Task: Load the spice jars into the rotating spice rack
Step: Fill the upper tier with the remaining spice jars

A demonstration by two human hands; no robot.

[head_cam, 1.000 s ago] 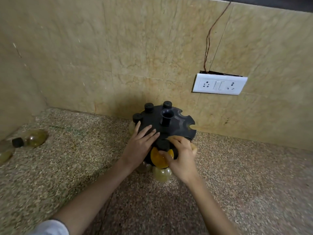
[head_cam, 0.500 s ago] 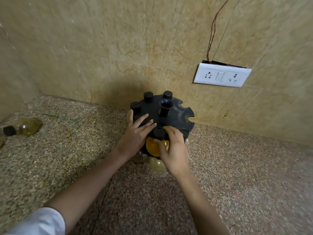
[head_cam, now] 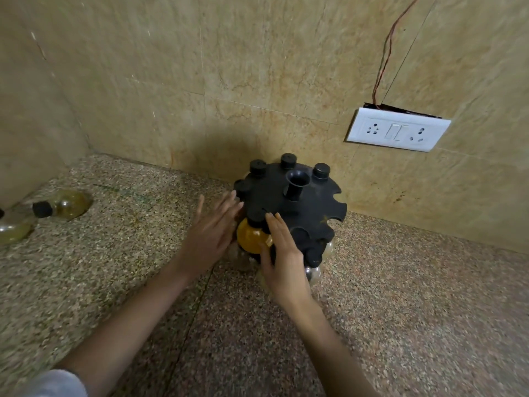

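Note:
The black rotating spice rack (head_cam: 306,213) stands on the counter against the wall. Several black-capped jars hang in its upper slots. An orange-filled jar (head_cam: 250,239) sits in the front slot, its cap just above the rim. Clear jars hang in the lower tier, partly hidden. My right hand (head_cam: 282,259) lies flat against the rack, fingers straight and thumb touching the orange jar. My left hand (head_cam: 211,233) hovers beside the rack's left side, fingers spread, holding nothing. The slots on the rack's right side are empty.
Two loose jars lie on the speckled counter (head_cam: 400,296) at the far left: one with a black cap (head_cam: 64,204) and another (head_cam: 14,232) at the frame edge. A white socket plate (head_cam: 398,128) with dangling wires is on the tiled wall.
My left hand has come off the rack's top and drawn back to the left, fingers spread. My right hand has let go of the orange jar's cap and flattened out.

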